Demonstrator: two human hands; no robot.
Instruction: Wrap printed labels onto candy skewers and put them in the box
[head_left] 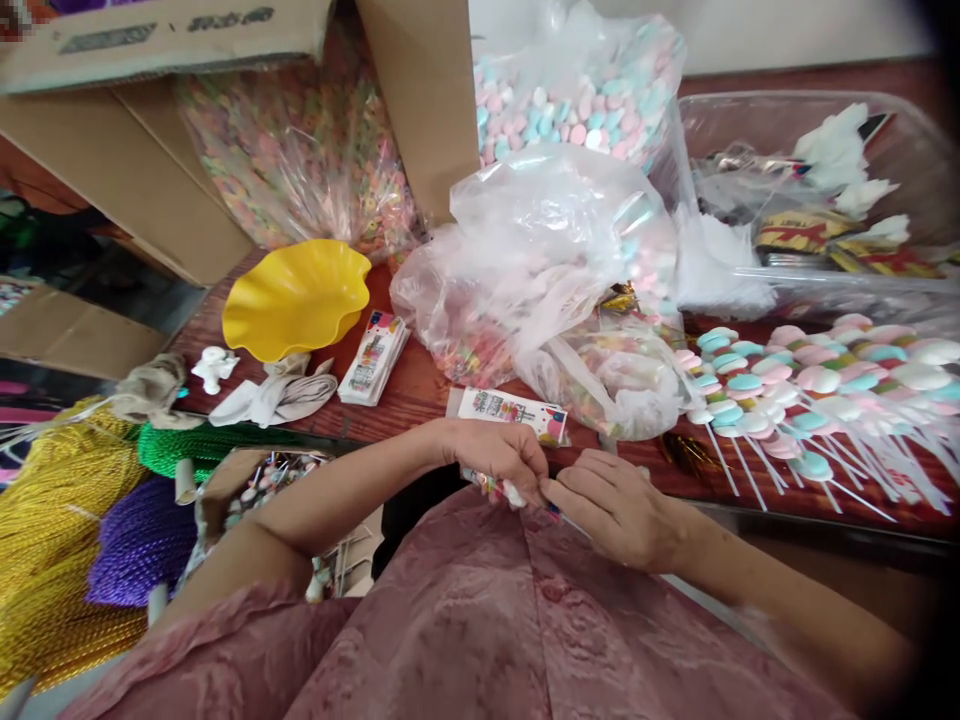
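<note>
My left hand [496,457] and my right hand [611,505] meet close to my body at the table's front edge. Both are closed on a candy skewer [504,490] with small pastel sweets, partly in a printed wrapper. Its thin stick pokes out under my right hand. A flat printed wrapper bag [514,412] lies just beyond my left hand. To the right lies a pile of finished candy skewers [810,385] with pink, blue and white sweets on white sticks.
A yellow wavy bowl [292,298] and a stack of printed bags [373,358] sit at the left. Clear plastic bags of sweets [547,270] fill the middle. A cardboard box [150,120] stands behind, a clear tray [817,200] at the right. Coils of gold, green and purple cord [75,530] lie low left.
</note>
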